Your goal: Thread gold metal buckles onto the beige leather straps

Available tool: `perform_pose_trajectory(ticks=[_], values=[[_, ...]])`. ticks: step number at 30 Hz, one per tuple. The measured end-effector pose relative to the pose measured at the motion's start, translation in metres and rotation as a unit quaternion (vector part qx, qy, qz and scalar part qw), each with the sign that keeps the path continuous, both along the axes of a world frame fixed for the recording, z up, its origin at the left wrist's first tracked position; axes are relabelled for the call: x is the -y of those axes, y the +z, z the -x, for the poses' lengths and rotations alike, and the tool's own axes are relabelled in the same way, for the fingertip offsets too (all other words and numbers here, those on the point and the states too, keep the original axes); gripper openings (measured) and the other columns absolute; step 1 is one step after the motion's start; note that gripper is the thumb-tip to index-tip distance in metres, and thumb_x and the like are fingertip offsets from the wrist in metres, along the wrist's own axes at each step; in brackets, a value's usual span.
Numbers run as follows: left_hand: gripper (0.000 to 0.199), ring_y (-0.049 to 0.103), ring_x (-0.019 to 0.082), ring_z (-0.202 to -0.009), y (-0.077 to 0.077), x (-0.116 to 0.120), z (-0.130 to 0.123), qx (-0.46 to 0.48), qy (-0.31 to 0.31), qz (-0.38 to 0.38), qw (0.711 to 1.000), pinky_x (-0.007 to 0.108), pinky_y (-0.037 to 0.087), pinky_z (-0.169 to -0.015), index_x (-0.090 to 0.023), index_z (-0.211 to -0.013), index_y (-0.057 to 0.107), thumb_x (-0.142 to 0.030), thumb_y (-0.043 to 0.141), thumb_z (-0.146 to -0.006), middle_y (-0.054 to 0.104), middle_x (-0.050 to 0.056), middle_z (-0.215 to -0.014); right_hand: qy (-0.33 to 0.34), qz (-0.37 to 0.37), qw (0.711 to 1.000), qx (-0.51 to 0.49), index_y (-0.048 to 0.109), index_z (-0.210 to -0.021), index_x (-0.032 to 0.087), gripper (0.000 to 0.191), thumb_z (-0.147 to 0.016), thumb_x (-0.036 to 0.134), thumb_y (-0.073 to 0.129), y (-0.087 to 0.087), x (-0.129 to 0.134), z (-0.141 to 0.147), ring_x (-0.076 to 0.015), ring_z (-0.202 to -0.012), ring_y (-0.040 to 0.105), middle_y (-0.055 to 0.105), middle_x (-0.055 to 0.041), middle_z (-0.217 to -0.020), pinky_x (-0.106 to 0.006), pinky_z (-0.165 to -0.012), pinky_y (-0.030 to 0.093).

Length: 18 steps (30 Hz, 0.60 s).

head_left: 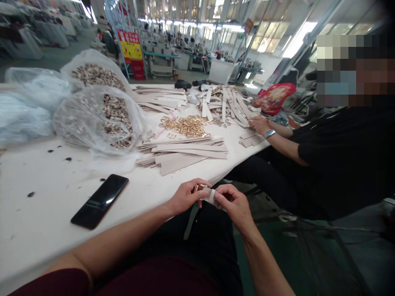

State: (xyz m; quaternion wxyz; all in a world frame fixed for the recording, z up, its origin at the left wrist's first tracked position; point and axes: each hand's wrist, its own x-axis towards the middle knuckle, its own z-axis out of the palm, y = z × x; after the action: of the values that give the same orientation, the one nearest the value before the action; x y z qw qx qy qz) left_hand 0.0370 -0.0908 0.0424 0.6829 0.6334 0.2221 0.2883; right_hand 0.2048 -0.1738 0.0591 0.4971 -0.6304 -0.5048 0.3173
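Over my lap at the table's edge, my left hand (187,197) pinches a gold buckle (196,188) and one part of a pale fabric strap (212,196). Opposite it, my right hand (235,202) grips the same strap, thumb and fingers closed around it. A narrow light band crosses the strap between the two hands; whether it is a separate loop I cannot tell. A strap end (191,224) dangles below my left hand. On the table ahead lie a stack of flat beige straps (191,152) and a heap of gold buckles (188,125).
Clear plastic bags (78,115) of small beige loops stand at the left, with a black phone (100,201) nearer me. More straps (224,102) lie farther back. At the right sits a co-worker (333,156), hands at the straps, near a red bag (274,98).
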Motion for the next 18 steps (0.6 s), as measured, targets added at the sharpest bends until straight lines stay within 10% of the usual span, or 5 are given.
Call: perform_pose_trajectory(ticks=[18], values=[[0.031,0.058,0.009,-0.055,-0.006,0.015,-0.004,-0.040,0.037,-0.032,0.998,0.019,0.044,-0.055,-0.017,-0.111,0.058,-0.036,0.054,-0.087,0.059,-0.001,-0.073,0.030,-0.016,0.999,0.010,0.065,-0.081,0.023,0.006,-0.077,0.025,0.062,-0.019,0.021,0.005,-0.0219,-0.100,0.056,0.059,-0.0052,-0.105,-0.035,-0.086,0.041]])
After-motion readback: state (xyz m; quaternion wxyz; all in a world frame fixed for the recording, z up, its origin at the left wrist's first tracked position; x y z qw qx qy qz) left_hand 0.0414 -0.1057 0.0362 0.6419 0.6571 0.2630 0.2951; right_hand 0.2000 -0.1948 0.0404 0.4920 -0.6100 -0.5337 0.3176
